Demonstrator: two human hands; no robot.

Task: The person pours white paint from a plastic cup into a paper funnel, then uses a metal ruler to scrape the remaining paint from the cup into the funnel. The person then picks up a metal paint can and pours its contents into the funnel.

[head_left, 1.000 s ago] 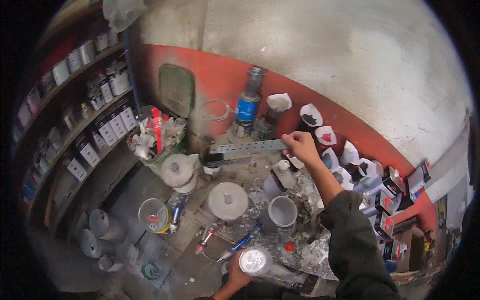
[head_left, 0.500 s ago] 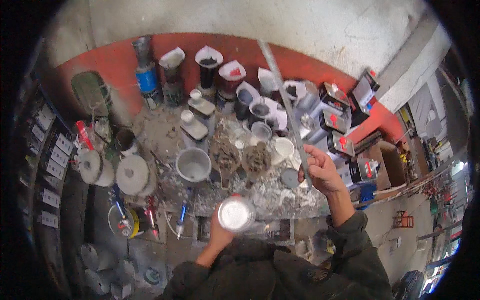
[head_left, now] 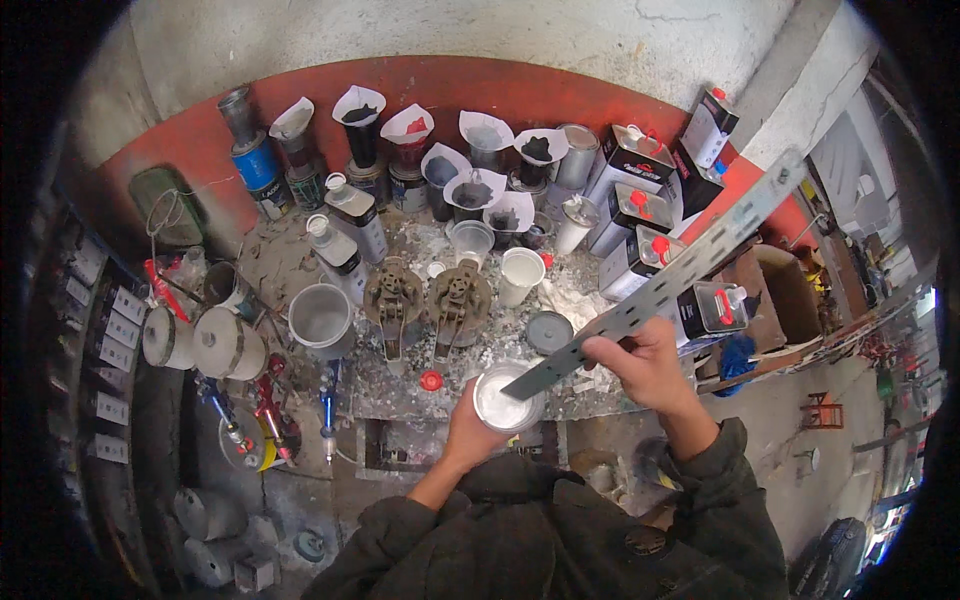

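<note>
Fingers of the left hand (head_left: 466, 432) wrap the cup (head_left: 497, 374) from its left side, while the right hand (head_left: 648, 368) pinches the strip (head_left: 690, 265), perforated metal, with the thumb on its face. Both grips look firm. The cup sits just in front of the bench (head_left: 392, 404), mouth up, with white stuff (head_left: 497, 407) inside. From the right hand the strip slants down and left so that its low end lies within the cup's mouth; whether it touches the white stuff, I cannot tell.

Above and beyond the right hand, the strip's longer part reaches up past the cans (head_left: 637, 207). Being held nearer its low end, it could well swing top-heavy in the pinch; a twist might then lever against the cup's rim and tip it. Only one hand steadies the cup, so a slack hold or a hard push could spill the contents over the bench edge. A careless sweep of the upper end might also knock the cans. Just beyond the cup lie a grey lid (head_left: 549, 332) and, to the left, a red cap (head_left: 431, 380), either of which a spill could reach.
</note>
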